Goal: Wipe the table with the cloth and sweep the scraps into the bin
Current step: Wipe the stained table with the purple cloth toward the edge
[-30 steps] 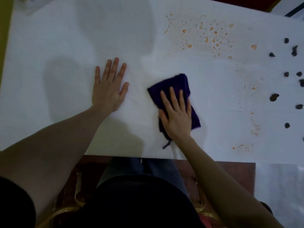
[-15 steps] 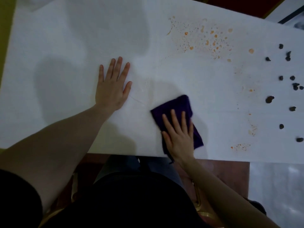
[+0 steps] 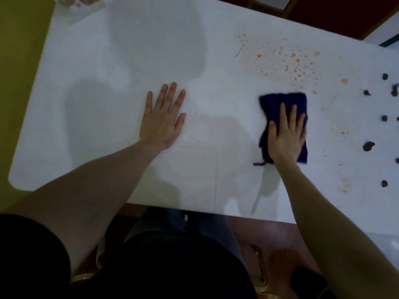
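Head view: our right hand (image 3: 286,134) presses flat on the cloth (image 3: 282,104), hiding its middle; left hand (image 3: 163,119) lies flat on the desk (image 3: 108,61); scraps (image 3: 368,146) are cut off at right.

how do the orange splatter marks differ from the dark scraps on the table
The orange splatter marks are flat stains and fine specks; the dark scraps are raised solid lumps. The marks spread densely beyond the purple cloth, while the scraps sit apart from one another near the right edge. The marks are pale orange, the scraps almost black. Both lie on the white table, right of the cloth and not yet cleaned.

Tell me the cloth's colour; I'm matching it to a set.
Dark purple cloth, plain, under the right hand; head view.
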Tool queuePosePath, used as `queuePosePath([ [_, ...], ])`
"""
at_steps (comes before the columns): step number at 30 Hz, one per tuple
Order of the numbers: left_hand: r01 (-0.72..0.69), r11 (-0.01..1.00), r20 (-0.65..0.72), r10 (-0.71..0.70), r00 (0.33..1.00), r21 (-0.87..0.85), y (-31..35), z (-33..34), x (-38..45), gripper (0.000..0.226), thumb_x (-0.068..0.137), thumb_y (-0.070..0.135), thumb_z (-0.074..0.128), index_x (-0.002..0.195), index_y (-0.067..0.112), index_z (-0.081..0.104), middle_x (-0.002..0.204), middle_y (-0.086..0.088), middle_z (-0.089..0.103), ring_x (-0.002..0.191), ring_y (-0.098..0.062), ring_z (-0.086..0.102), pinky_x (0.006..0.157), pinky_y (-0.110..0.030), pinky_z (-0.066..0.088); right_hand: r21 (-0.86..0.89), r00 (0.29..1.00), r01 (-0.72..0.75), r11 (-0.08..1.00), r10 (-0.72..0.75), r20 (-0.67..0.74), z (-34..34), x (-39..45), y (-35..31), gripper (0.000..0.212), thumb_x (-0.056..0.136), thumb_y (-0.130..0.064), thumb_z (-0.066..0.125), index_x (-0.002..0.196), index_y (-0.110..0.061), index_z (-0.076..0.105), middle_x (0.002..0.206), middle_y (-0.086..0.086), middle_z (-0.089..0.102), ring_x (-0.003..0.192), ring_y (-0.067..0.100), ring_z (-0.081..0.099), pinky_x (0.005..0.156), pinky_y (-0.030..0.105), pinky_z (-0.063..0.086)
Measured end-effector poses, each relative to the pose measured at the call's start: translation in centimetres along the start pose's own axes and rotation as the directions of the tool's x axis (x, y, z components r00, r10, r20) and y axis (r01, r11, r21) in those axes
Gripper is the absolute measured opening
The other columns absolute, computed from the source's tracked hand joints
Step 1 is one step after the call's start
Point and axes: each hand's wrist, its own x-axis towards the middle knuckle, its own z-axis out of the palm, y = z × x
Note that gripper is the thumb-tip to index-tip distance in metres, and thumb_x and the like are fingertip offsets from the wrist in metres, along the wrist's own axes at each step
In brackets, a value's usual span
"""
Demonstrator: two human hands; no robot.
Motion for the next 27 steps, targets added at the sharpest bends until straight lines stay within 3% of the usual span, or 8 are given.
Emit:
queuePosePath([
  [3, -0.008, 0.998, 0.013, 0.009, 1.000, -0.063, -0.3, -0.3, 0.0, 0.062, 0.101, 0.044, 0.016, 0.159, 0.023, 0.012, 0.167, -0.004, 0.010, 0.154, -0.023, 0.009, 0.124, -0.050, 0.006, 0.019, 1.000, 0.019, 1.000, -0.019, -0.017, 1.1, -5.8, 0.6, 0.061, 0.099, -0.051, 0.022, 0.157, -0.033, 0.015, 0.166, 0.002, 0.008, 0.152, 0.031, 0.003, 0.120, 0.056, 0.012],
  [6, -0.029, 0.991, -0.003, 0.029, 1.000, -0.131, -2.3, -1.1, 0.0, 0.062, 0.100, 0.041, 0.019, 0.159, 0.024, 0.011, 0.167, -0.003, 0.010, 0.154, -0.022, 0.009, 0.124, -0.041, 0.008, -0.028, 0.980, 0.198, 0.980, -0.197, 0.042, 2.9, -11.7, -2.4, 0.059, 0.100, -0.048, 0.026, 0.156, -0.033, 0.017, 0.165, 0.002, 0.010, 0.152, 0.031, 0.005, 0.119, 0.057, 0.014],
  [10, 0.001, 0.999, -0.024, -0.002, 1.000, -0.049, -6.7, -1.1, -0.6, 0.060, 0.102, 0.035, 0.022, 0.159, 0.018, 0.015, 0.166, -0.009, 0.014, 0.154, -0.027, 0.012, 0.124, -0.044, 0.010, -0.061, 0.845, 0.532, 0.845, -0.524, 0.106, 4.9, -13.3, -9.0, 0.054, 0.102, -0.043, 0.034, 0.155, -0.034, 0.025, 0.164, 0.002, 0.018, 0.152, 0.032, 0.009, 0.120, 0.055, 0.015],
  [13, -0.001, 1.000, -0.013, 0.001, 1.000, -0.004, -7.5, -0.8, -0.9, 0.060, 0.103, 0.037, 0.020, 0.159, 0.017, 0.013, 0.167, -0.008, 0.011, 0.154, -0.026, 0.010, 0.125, -0.044, 0.008, -0.055, 0.785, 0.616, 0.786, -0.606, 0.126, 5.2, -8.5, -14.6, 0.052, 0.104, -0.042, 0.033, 0.155, -0.035, 0.024, 0.164, 0.000, 0.017, 0.152, 0.030, 0.006, 0.122, 0.052, 0.009],
  [17, 0.002, 1.000, -0.008, -0.002, 1.000, -0.004, -7.3, -0.9, -0.8, 0.060, 0.103, 0.037, 0.018, 0.159, 0.017, 0.013, 0.167, -0.007, 0.010, 0.154, -0.025, 0.008, 0.125, -0.043, 0.008, -0.043, 0.841, 0.538, 0.842, -0.532, 0.101, 4.3, 0.8, -18.0, 0.053, 0.103, -0.044, 0.030, 0.155, -0.038, 0.023, 0.165, -0.001, 0.016, 0.152, 0.029, 0.009, 0.122, 0.050, 0.006],
  [21, -0.001, 1.000, -0.011, 0.000, 1.000, -0.028, -7.3, -1.1, -0.8, 0.060, 0.102, 0.037, 0.021, 0.159, 0.017, 0.018, 0.167, -0.007, 0.014, 0.154, -0.025, 0.011, 0.125, -0.044, 0.010, -0.046, 0.963, 0.268, 0.962, -0.267, 0.039, 1.9, 7.4, -13.2, 0.055, 0.102, -0.046, 0.029, 0.156, -0.036, 0.020, 0.165, 0.003, 0.013, 0.152, 0.031, 0.006, 0.122, 0.050, 0.006],
  [24, -0.003, 1.000, 0.008, 0.003, 1.000, -0.024, -7.2, -1.2, -0.8, 0.061, 0.102, 0.038, 0.020, 0.159, 0.017, 0.017, 0.167, -0.007, 0.014, 0.154, -0.026, 0.011, 0.125, -0.044, 0.010, -0.001, 0.997, 0.076, 0.997, -0.076, 0.001, 0.6, 7.0, -7.6, 0.058, 0.101, -0.048, 0.026, 0.157, -0.034, 0.018, 0.166, 0.003, 0.009, 0.152, 0.031, 0.003, 0.122, 0.050, 0.005],
  [27, 0.016, 0.999, 0.011, -0.015, 1.000, -0.049, -7.2, -1.7, -0.7, 0.062, 0.099, 0.038, 0.023, 0.157, 0.016, 0.023, 0.165, -0.009, 0.019, 0.152, -0.027, 0.017, 0.124, -0.044, 0.013, 0.020, 1.000, -0.015, 1.000, 0.016, -0.023, 0.9, 2.6, -5.3, 0.061, 0.099, -0.048, 0.024, 0.157, -0.032, 0.016, 0.166, 0.003, 0.007, 0.152, 0.030, 0.001, 0.122, 0.051, 0.005],
])
